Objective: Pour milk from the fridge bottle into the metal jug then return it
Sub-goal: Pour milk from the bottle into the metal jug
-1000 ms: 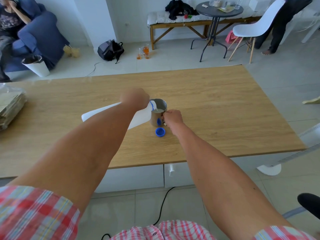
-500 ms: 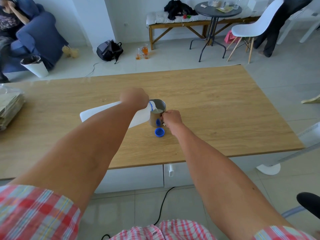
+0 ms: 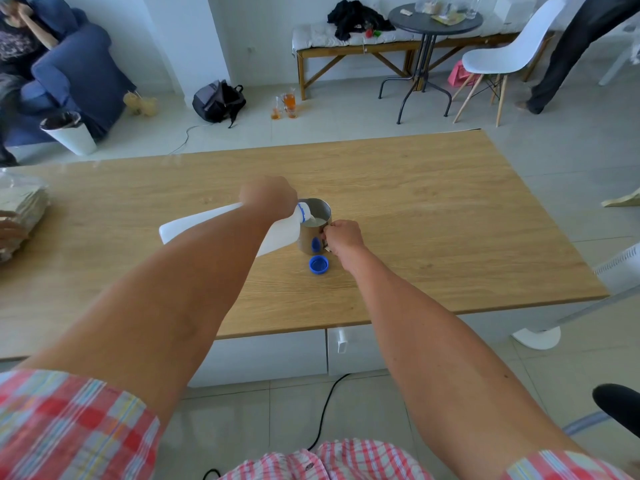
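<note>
My left hand point(image 3: 268, 195) grips the white milk bottle point(image 3: 197, 226), which lies tipped nearly flat with its blue-ringed mouth over the rim of the metal jug point(image 3: 313, 225). Milk runs from the mouth into the jug, and white milk shows inside it. The jug stands upright on the wooden table point(image 3: 433, 216). My right hand point(image 3: 343, 235) holds the jug's handle on its right side. The bottle's blue cap point(image 3: 319, 264) lies open side up on the table just in front of the jug.
A stack of papers in plastic point(image 3: 20, 216) sits at the table's left edge, with someone's fingers point(image 3: 10, 228) on it. Beyond the table are a white bin point(image 3: 69, 133), a backpack point(image 3: 218, 100), glasses on the floor point(image 3: 285, 105), a round table point(image 3: 434, 19) and a white chair point(image 3: 502, 60).
Both hands and the bottle hold nearly the same pose. The milk level in the jug looks slightly higher. Someone's fingers have appeared at the left edge.
</note>
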